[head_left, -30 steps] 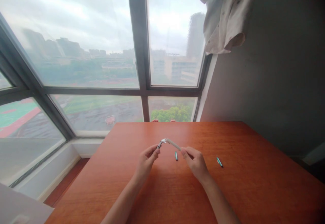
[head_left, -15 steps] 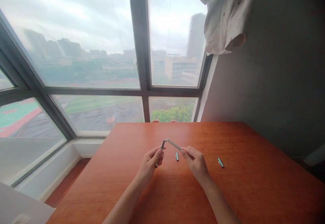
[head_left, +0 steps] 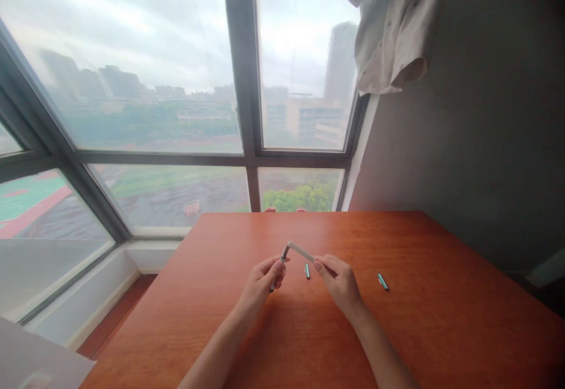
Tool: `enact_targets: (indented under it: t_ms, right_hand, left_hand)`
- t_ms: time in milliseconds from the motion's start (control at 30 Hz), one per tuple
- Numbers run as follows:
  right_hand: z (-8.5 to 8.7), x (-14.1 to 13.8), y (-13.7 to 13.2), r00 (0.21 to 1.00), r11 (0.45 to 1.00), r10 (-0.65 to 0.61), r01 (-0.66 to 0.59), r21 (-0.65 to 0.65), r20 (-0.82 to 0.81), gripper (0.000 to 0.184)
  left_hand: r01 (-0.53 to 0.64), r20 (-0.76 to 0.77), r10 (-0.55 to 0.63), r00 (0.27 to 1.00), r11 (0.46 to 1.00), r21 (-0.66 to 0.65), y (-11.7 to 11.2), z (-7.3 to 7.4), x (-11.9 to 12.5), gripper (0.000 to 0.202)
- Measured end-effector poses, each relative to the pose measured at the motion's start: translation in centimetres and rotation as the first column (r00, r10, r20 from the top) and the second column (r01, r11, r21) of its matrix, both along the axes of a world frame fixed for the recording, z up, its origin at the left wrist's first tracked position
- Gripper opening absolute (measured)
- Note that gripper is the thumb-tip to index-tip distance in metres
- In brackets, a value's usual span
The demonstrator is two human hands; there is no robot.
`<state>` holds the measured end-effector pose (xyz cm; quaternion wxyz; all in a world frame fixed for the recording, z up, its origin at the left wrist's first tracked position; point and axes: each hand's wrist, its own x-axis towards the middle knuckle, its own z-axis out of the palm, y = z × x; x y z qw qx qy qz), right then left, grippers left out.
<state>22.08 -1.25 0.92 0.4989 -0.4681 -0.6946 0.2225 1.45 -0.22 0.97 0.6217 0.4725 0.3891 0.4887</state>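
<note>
Pinched in my left hand (head_left: pixel 266 278) is a slim pen (head_left: pixel 284 253), dark and silver, slanting up to the right; its lower end shows beneath my fingers. My right hand (head_left: pixel 339 281) is closed on one end of a thin whitish stick (head_left: pixel 302 252), whose kind I cannot make out. The stick's far end meets the pen's tip above the table, forming a peak. Between my hands, a small teal and dark pen cap (head_left: pixel 308 271) lies on the table. A similar teal cap-like piece (head_left: pixel 383 282) with a clip lies right of my right hand.
Beneath my hands is a reddish-brown wooden table (head_left: pixel 212 318). Its far edge is near the large window with a grey frame (head_left: pixel 253 159). A pale cloth (head_left: pixel 392 36) hangs at the upper right, beside a grey wall (head_left: pixel 463 142).
The stick's far end has shifted slightly left and now overlaps the pen's tip. Both hands keep their grip in almost the same place, and the teal pieces lie unmoved.
</note>
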Motion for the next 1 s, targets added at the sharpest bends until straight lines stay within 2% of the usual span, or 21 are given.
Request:
enact_targets:
  t_ms: [533,1000]
  right_hand:
    - [-0.37,0.09,0.27,0.998,1.000,-0.021,0.020,-0.020,-0.054,0.039]
    - [-0.05,-0.02,0.01,0.999,0.999,0.010,-0.011,-0.038,-0.035,0.039]
  left_hand:
    - [-0.041,0.060,0.042,0.997,0.999,-0.018,0.02,0.79,-0.21,0.050]
    - [-0.012,0.040,0.012,0.999,1.000,-0.006,-0.03,0.41,-0.03,0.051]
